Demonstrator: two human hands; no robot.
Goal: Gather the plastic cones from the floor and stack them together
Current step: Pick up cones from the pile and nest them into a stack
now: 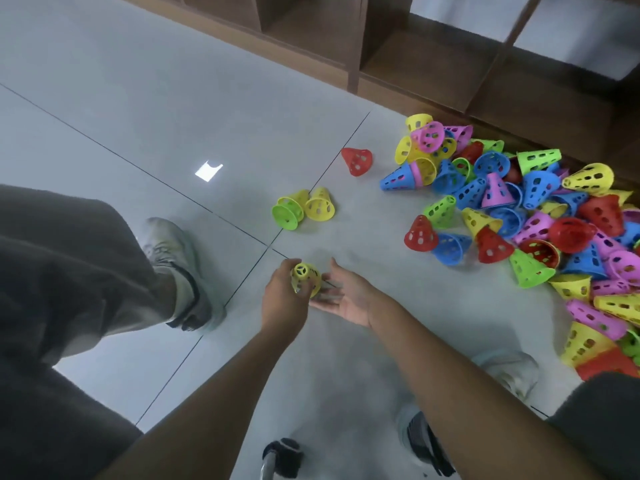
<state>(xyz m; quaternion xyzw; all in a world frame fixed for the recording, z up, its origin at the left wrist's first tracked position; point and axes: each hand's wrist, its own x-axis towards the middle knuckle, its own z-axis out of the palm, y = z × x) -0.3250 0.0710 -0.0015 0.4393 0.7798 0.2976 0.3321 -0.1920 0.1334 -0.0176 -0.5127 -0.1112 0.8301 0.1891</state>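
Left hand point(282, 299) reaches forward from 6 o'clock, forearm angled up-frame, fingers curled around a yellow cone point(305, 278) with its narrow tip facing the camera. Right hand point(348, 299) sits just beside it at 3 o'clock, palm up, fingers straight and spread, holding nothing. Green cone point(288, 213) and second yellow cone point(320, 205) lie touching on the floor point(138, 98) at 12 o'clock of the hands. Red cone point(357, 161) lies alone further up. Big mixed-colour cone pile point(540, 216) at 2 o'clock, against the wooden shelf point(433, 57).
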